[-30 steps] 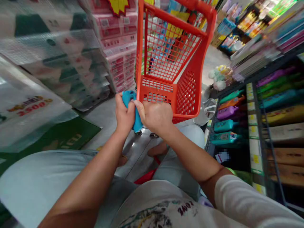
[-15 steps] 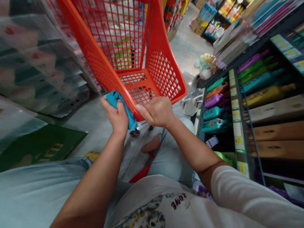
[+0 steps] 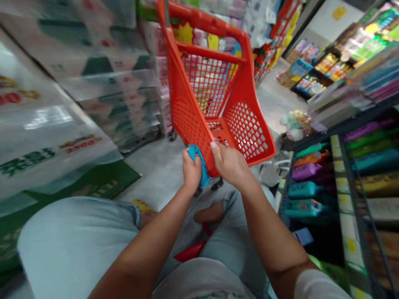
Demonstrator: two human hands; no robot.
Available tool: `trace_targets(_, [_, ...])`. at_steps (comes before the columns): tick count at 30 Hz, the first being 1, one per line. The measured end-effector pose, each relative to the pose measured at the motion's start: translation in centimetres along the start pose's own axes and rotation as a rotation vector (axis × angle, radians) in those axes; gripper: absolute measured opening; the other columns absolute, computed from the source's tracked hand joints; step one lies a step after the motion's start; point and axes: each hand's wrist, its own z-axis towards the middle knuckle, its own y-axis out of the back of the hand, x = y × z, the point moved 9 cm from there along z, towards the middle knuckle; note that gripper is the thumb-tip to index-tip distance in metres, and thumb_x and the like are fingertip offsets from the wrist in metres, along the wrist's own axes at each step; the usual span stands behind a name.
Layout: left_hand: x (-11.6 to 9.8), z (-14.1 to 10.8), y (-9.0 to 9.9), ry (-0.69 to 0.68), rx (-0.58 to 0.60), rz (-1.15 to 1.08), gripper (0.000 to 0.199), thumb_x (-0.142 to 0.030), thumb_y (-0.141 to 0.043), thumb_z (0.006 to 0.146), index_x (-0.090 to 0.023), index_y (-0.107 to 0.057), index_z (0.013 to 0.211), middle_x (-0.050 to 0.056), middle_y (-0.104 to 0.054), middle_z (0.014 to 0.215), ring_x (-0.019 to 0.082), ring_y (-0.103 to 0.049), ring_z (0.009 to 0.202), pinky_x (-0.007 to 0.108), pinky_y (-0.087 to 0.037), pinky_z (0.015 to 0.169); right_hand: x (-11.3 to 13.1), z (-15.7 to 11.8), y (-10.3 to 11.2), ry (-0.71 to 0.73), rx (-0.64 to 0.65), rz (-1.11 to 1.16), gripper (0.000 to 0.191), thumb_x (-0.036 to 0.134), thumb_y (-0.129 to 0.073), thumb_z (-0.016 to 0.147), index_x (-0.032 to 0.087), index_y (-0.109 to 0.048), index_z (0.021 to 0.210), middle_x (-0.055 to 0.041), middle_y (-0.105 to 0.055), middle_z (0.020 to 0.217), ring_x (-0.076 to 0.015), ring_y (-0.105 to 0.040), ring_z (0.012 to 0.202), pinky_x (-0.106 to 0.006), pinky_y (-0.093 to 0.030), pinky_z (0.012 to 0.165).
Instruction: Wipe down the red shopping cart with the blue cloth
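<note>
Left hand (image 3: pixel 192 169) of mine is curled around a bunched blue cloth (image 3: pixel 205 177), thumb folded over the top of it, and I press it to the outer side of the red plastic shopping cart (image 3: pixel 190 118) at its near, low corner. With my right hand (image 3: pixel 232 165) I grip that cart's near rim, thumb laid along the edge; my fingers are hidden, so I cannot tell how tightly they wrap. The cart stands in front of me on the grey floor (image 3: pixel 156 166), its handle (image 3: pixel 215 27) at the far end and a caster (image 3: pixel 172 135) showing below its left side. I sit with my jeans-clad knees spread on either side. To my left, wrapped packages (image 3: pixel 121 89) are stacked beside a green panel (image 3: pixel 116 180) lying low near the floor. On my right, the shelf holds a purple bottle (image 3: pixel 306 171) and teal bottles (image 3: pixel 302 208), lying on their sides in my tilted view. A white handled basket (image 3: pixel 270 173) sits just beside that shelf, with plush toys (image 3: pixel 294 124) beyond it.
</note>
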Motion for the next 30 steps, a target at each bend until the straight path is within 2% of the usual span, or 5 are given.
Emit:
trace_targets(6, [-2.7,-3.1,-1.1,-0.117,0.022,-0.083,0.033,-0.022,-0.054,0.084,-0.023,-0.050,0.117,0.007,-0.059,0.118,0.021,-0.058,0.114,0.037,-0.048,0.102,-0.8,-0.2,-0.4,0.098,-0.080,-0.028,0.061,0.043,-0.013,0.106,0.015,-0.064,0.086,-0.0122,-0.068,0.072,-0.0173,-0.060,0.061,-0.029,-0.023,0.055])
trace_targets(13, [2.5,-3.8,-0.9,0.113,-0.035,-0.078,0.035,-0.009,-0.043,0.083,-0.020,-0.046,0.117,0.010,-0.056,0.109,0.023,-0.059,0.105,0.045,-0.050,0.096,-2.6,-2.0,-0.4,0.134,-0.145,0.059,0.066,0.057,-0.015,0.102,0.018,-0.061,0.076,-0.0072,-0.058,0.057,-0.0158,-0.049,0.051,-0.029,-0.021,0.054])
trace_targets(19, [-1.5,-4.8,-1.6,-0.034,0.006,-0.104,0.039,-0.014,-0.054,0.081,-0.025,-0.048,0.118,0.007,-0.056,0.117,0.021,-0.057,0.112,0.038,-0.048,0.102,-4.2,-3.6,-0.7,0.194,-0.121,0.072,0.060,0.057,-0.021,0.101,0.021,-0.058,0.070,-0.0076,-0.060,0.057,-0.0186,-0.054,0.050,-0.029,-0.025,0.052])
trace_targets(25, [-0.2,-1.8,0.6,-0.041,-0.068,-0.063,0.035,-0.013,-0.045,0.086,-0.022,-0.047,0.119,0.009,-0.057,0.111,0.023,-0.058,0.107,0.044,-0.049,0.098,-4.2,-5.0,-0.3,0.234,-0.142,0.094,0.055,0.052,-0.024,0.103,0.021,-0.053,0.067,-0.0049,-0.057,0.053,-0.0170,-0.054,0.048,-0.030,-0.026,0.053])
trace_targets(30, [-4.4,-0.9,1.8,-0.255,-0.027,-0.023,0.036,-0.018,-0.053,0.087,-0.024,-0.052,0.122,0.007,-0.057,0.120,0.021,-0.056,0.115,0.037,-0.046,0.104,-3.6,-5.8,-0.3,0.267,-0.146,0.122,0.052,0.049,-0.026,0.103,0.021,-0.052,0.068,-0.0029,-0.056,0.053,-0.0158,-0.052,0.048,-0.030,-0.026,0.054])
